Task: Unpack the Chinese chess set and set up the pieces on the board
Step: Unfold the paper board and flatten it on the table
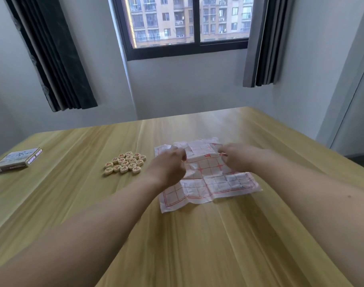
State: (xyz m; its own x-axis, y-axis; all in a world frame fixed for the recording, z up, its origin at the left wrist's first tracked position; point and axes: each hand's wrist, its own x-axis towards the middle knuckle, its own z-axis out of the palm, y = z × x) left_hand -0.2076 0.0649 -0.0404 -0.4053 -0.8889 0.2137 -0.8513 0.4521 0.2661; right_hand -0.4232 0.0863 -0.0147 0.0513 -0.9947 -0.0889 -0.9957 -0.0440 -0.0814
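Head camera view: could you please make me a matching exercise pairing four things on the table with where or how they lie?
Things:
1. paper board
2. chess pieces
3. box
4. left hand

States:
A. closed, at the table's far left
B. clustered loose, left of the sheet
C. pinching a fold of the sheet
D. creased, only partly unfolded

Pairs: 1-D, 2-B, 3-A, 4-C

The board sheet (208, 177) lies on the worktop (197, 245), right of centre. The pieces (125, 163) sit clustered just left of it. The box (16, 160) lies far left, well apart. Both hands, left (169, 165) and right (238, 157), rest on the sheet's middle.
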